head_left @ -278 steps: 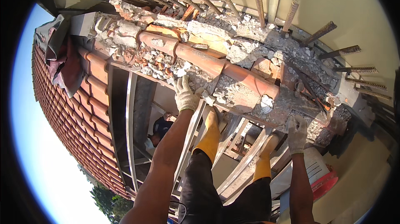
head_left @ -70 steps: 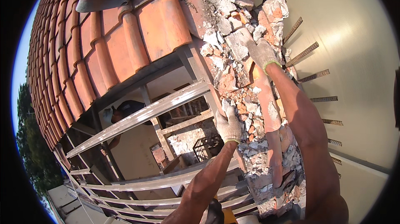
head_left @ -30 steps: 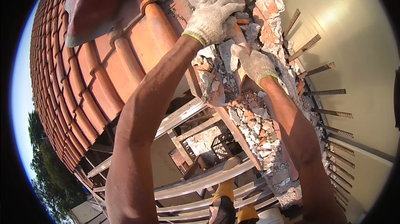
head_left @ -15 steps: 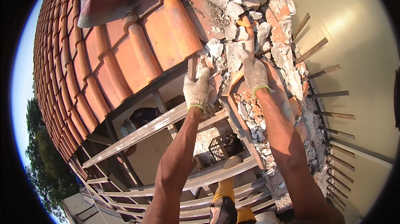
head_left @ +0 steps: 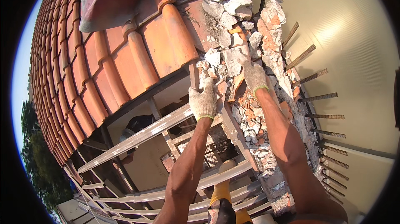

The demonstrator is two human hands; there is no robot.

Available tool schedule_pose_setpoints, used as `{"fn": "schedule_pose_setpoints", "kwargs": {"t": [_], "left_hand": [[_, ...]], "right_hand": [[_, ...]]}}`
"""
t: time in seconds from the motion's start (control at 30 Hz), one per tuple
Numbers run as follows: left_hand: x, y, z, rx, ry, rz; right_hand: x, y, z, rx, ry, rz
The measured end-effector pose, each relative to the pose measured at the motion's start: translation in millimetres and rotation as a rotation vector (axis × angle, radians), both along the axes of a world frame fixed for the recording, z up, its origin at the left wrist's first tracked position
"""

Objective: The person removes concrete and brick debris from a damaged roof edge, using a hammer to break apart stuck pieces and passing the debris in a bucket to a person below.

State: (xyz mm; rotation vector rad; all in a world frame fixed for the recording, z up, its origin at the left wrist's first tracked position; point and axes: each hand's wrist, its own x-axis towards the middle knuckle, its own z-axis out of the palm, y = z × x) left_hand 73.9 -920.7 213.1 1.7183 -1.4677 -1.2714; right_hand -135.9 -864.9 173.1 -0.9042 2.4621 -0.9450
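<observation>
My left hand (head_left: 203, 100), in a pale knitted work glove, is at the inner edge of the rubble, beside the wooden rafter end (head_left: 193, 76). Its thumb stands apart from the fingers, and no held thing shows. My right hand (head_left: 254, 77), gloved alike, lies farther right on the broken masonry. Its fingers curl over a broken roof tile (head_left: 238, 83) among mortar lumps; the fingertips are partly hidden. A grey-white mortar slab (head_left: 232, 62) sits just left of those fingers. Orange and white rubble (head_left: 252, 117) lies below the right wrist.
Orange roof tiles (head_left: 143, 57) cover the left. Metal battens (head_left: 137, 137) cross an opening below, where a person's dark clothing (head_left: 141, 122) shows. Bent-out steel bars (head_left: 318, 95) stick from the wall at right. My yellow boot (head_left: 223, 190) is among the battens.
My left hand has drawn back slightly toward me and to the right along the rubble edge. The right hand stays at the broken tile. The whole view has shifted a little.
</observation>
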Motion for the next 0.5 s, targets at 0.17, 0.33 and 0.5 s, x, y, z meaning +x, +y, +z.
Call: {"fn": "schedule_pose_setpoints", "kwargs": {"t": [0.17,0.33,0.5], "left_hand": [[-12.0,12.8,-16.9,-0.029,-0.015,0.003],[-4.6,-9.3,-34.2,0.172,0.366,0.069],[-28.5,-11.2,-20.0,0.041,0.222,0.173]], "right_hand": [[-20.5,8.8,-19.1,-0.008,0.014,0.085],[-15.4,-0.7,12.0,-0.138,-0.724,-0.169],[-16.7,-9.7,-2.2,0.025,-0.186,-0.139]]}}
